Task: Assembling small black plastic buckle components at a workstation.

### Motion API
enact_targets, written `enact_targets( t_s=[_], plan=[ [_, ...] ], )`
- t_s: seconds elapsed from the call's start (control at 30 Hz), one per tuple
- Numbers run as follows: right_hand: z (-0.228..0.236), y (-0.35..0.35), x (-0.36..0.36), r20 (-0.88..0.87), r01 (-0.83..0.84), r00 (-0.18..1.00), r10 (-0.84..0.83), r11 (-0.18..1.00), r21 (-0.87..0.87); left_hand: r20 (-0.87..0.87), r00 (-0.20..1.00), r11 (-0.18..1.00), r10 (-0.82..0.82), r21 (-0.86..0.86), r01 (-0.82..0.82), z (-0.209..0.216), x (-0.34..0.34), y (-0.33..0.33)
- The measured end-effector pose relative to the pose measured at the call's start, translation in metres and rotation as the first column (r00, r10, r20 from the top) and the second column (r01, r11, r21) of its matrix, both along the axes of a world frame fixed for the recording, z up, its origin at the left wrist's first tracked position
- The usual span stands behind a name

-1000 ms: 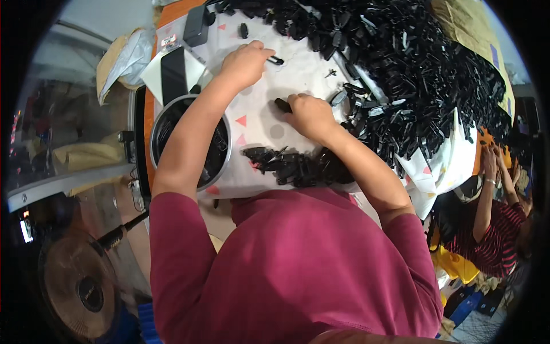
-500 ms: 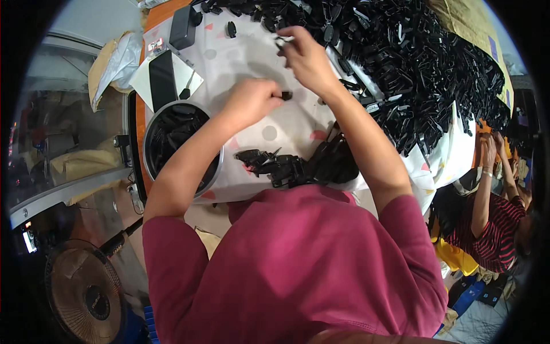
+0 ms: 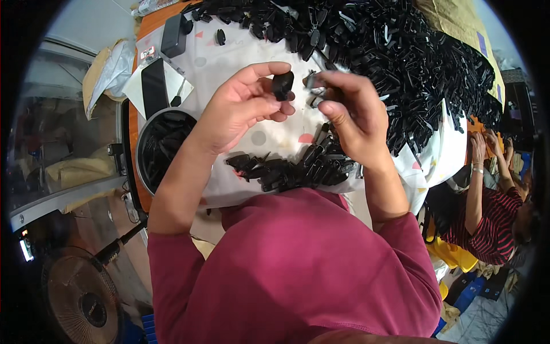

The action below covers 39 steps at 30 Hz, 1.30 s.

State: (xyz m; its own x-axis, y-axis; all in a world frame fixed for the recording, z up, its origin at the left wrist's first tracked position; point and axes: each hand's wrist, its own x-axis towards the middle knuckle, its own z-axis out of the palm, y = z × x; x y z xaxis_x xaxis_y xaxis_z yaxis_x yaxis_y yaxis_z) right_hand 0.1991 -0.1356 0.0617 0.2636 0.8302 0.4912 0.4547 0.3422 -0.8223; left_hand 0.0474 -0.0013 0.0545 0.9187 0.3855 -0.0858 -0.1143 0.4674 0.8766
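We note left hand pinching small black cap at fingertips, raised above surface. Right hand grasps thin black clip part just beside cap, both lifted for clear view. Finished-looking pieces heaped near; big black pile far right; bowl left.

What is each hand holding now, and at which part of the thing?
The left hand pinches a small rounded black piece by its lower end, between thumb and fingers. The right hand grips a small black clip-like part at its fingertips; where exactly cannot be told.
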Motion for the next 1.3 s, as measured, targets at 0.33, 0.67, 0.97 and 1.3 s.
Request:
enact_targets(
  t_s=[0.33, 0.67, 0.97, 1.3],
  plan=[
    [-0.001, 0.003, -0.004, 0.114, 0.105, 0.986, -0.123, 0.982, 0.155, 0.149, 0.961, 0.683, 0.232, 0.679, -0.271, 0.006, 0.004, -0.019],
    [-0.009, -0.002, -0.023, 0.212, 0.289, 0.921, -0.326, 0.939, 0.188, 0.173, 0.938, 0.738, 0.302, 0.580, -0.345, -0.006, 0.013, -0.038],
    [0.000, 0.009, -0.034, -0.459, 0.003, 0.873, -0.166, 0.942, -0.335, 0.033, 0.917, 0.868, 0.397, 0.310, -0.387, -0.005, 0.001, -0.026],
    [-0.090, 0.001, -0.109, 0.683, -0.148, 0.668, 0.294, 0.953, -0.265, -0.158, 0.768, 0.755, 0.620, -0.145, -0.639, -0.020, -0.038, 0.024]
  ],
)
